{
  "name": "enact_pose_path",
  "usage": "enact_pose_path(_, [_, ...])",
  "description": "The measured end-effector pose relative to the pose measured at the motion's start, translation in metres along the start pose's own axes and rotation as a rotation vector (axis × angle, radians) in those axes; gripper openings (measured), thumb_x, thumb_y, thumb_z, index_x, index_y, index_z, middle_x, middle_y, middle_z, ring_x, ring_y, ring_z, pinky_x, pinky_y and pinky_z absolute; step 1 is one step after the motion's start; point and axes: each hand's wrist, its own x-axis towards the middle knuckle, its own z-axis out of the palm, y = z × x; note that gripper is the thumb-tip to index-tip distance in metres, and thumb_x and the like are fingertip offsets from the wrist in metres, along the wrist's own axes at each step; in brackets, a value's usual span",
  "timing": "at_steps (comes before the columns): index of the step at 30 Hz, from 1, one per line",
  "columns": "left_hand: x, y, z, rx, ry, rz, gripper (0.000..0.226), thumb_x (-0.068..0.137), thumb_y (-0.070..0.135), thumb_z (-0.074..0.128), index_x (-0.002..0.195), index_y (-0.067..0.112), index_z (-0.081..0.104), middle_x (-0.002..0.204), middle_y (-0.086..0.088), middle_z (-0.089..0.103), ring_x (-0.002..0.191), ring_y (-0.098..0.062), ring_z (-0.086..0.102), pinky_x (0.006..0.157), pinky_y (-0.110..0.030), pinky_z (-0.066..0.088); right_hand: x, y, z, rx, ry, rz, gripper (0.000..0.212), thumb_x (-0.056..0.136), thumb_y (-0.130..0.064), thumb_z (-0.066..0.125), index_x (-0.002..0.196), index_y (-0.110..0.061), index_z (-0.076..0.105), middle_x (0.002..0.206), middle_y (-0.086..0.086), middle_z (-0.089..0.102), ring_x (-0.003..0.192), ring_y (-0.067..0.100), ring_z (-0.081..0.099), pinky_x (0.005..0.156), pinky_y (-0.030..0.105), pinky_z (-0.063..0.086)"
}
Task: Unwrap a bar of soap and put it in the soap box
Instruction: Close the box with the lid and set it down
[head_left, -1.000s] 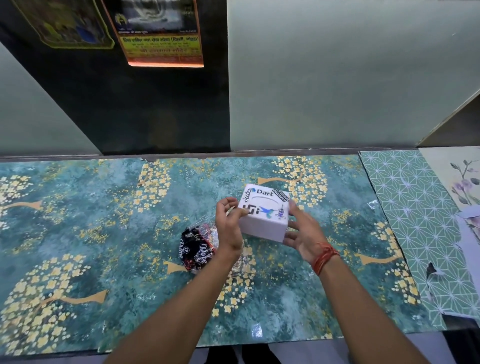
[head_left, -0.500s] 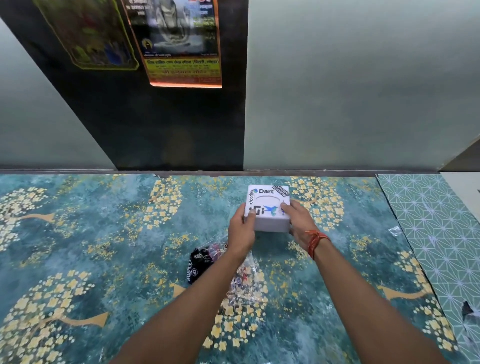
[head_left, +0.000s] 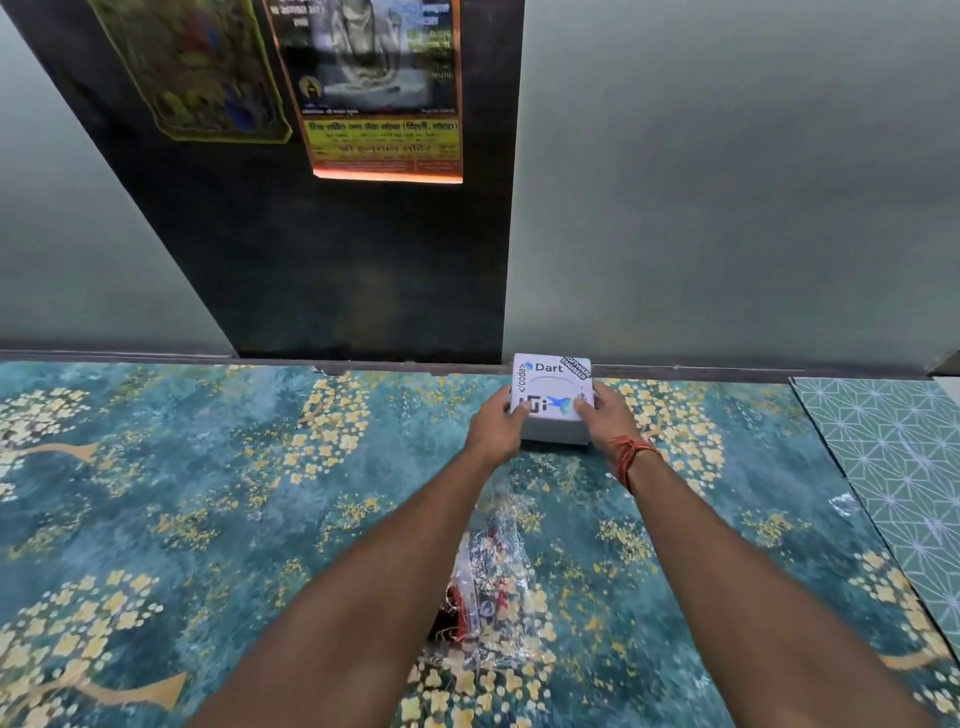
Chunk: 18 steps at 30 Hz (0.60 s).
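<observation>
A white soap box (head_left: 551, 387) with stickers on its lid sits at the far edge of the table, close to the wall. My left hand (head_left: 496, 426) grips its left side and my right hand (head_left: 602, 418) grips its right side, both arms stretched out. The lid is closed and no soap shows. A crumpled clear wrapper (head_left: 493, 587) with red and black print lies on the table between my forearms, nearer to me.
The table carries a teal cover with yellow flowers (head_left: 208, 493). A green geometric sheet (head_left: 893, 457) lies to the right. A dark panel (head_left: 337, 260) with posters (head_left: 382, 88) rises on the wall right behind the box.
Both hands have carried the box away from me, from the middle of the table to its far edge by the wall. The wrapper stayed where it was.
</observation>
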Motion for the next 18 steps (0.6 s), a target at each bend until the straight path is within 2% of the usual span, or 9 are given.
enact_pose_path(2, [-0.008,0.003,-0.014,0.029,-0.052,-0.054,0.059,0.103,0.04,0.041,0.154,0.012,0.028,0.156,-0.013,0.039,0.14,-0.032,0.042,0.114,-0.044,0.036,-0.025,-0.006,-0.003,0.081,0.017,0.055,0.052,0.098,-0.024,0.051,0.145,-0.009,0.035,0.143,0.012,0.047,0.124,0.028,0.049,0.105,0.044,0.043])
enact_pose_path(4, [-0.025,-0.005,-0.034,0.199,-0.073,-0.067,0.061,0.103,0.038,0.041,0.155,0.011,0.025,0.145,-0.018,0.051,0.125,-0.031,0.055,0.107,-0.042,0.041,-0.059,-0.001,-0.004,0.14,0.072,0.109,0.059,0.097,-0.031,0.053,0.148,-0.013,0.03,0.14,0.008,0.045,0.123,0.026,0.048,0.103,0.043,0.043])
enact_pose_path(6, [-0.047,-0.017,-0.056,0.458,-0.097,-0.097,0.058,0.097,0.036,0.049,0.148,0.012,0.038,0.128,-0.014,0.062,0.108,-0.029,0.062,0.097,-0.039,0.048,-0.098,0.009,-0.002,0.129,0.172,0.147,0.05,0.094,-0.027,0.058,0.139,-0.014,0.04,0.131,0.009,0.055,0.102,0.024,0.056,0.09,0.038,0.049])
enact_pose_path(8, [-0.069,-0.029,-0.072,0.663,-0.169,-0.184,0.054,0.084,0.043,0.053,0.129,0.014,0.055,0.121,-0.01,0.063,0.109,-0.03,0.061,0.096,-0.04,0.049,-0.135,0.018,0.004,0.099,0.225,0.217,0.039,0.092,-0.023,0.06,0.127,-0.013,0.048,0.112,0.009,0.063,0.083,0.019,0.058,0.08,0.038,0.053])
enact_pose_path(11, [-0.091,-0.044,-0.082,0.797,-0.248,-0.259,0.036,0.076,0.034,0.058,0.105,0.012,0.061,0.104,-0.007,0.067,0.095,-0.028,0.064,0.085,-0.04,0.055,-0.184,0.028,0.021,0.062,0.232,0.262,0.035,0.09,-0.023,0.063,0.121,-0.013,0.051,0.103,0.005,0.062,0.083,0.019,0.059,0.068,0.029,0.045])
enact_pose_path(13, [-0.102,-0.049,-0.082,0.678,-0.21,-0.273,0.022,0.079,0.017,0.062,0.096,0.005,0.069,0.094,-0.011,0.073,0.087,-0.027,0.068,0.072,-0.034,0.056,-0.208,0.039,0.031,0.018,0.259,0.265,0.043,0.087,-0.026,0.067,0.123,-0.013,0.049,0.114,0.006,0.056,0.095,0.022,0.056,0.072,0.025,0.041])
enact_pose_path(15, [-0.113,-0.053,-0.082,0.415,-0.12,-0.334,0.015,0.085,0.006,0.061,0.091,-0.002,0.072,0.085,-0.013,0.073,0.075,-0.023,0.065,0.058,-0.026,0.045,-0.221,0.051,0.034,0.047,0.251,0.321,0.056,0.084,-0.027,0.071,0.13,-0.011,0.044,0.124,0.008,0.051,0.105,0.024,0.053,0.084,0.028,0.041])
enact_pose_path(16, [-0.12,-0.054,-0.082,0.262,-0.072,-0.372,0.016,0.088,0.002,0.059,0.094,-0.006,0.072,0.084,-0.013,0.071,0.072,-0.021,0.061,0.057,-0.025,0.042,-0.223,0.055,0.034,0.104,0.222,0.38,0.063,0.083,-0.027,0.073,0.134,-0.011,0.04,0.126,0.009,0.049,0.109,0.027,0.053,0.088,0.031,0.043])
enact_pose_path(18, [-0.129,-0.06,-0.082,0.013,0.023,-0.433,0.018,0.091,-0.004,0.056,0.101,-0.006,0.071,0.098,-0.016,0.07,0.083,-0.022,0.06,0.07,-0.026,0.045,-0.221,0.057,0.033,0.199,0.162,0.457,0.076,0.08,-0.029,0.075,0.141,-0.011,0.033,0.128,0.011,0.048,0.111,0.032,0.056,0.09,0.039,0.048])
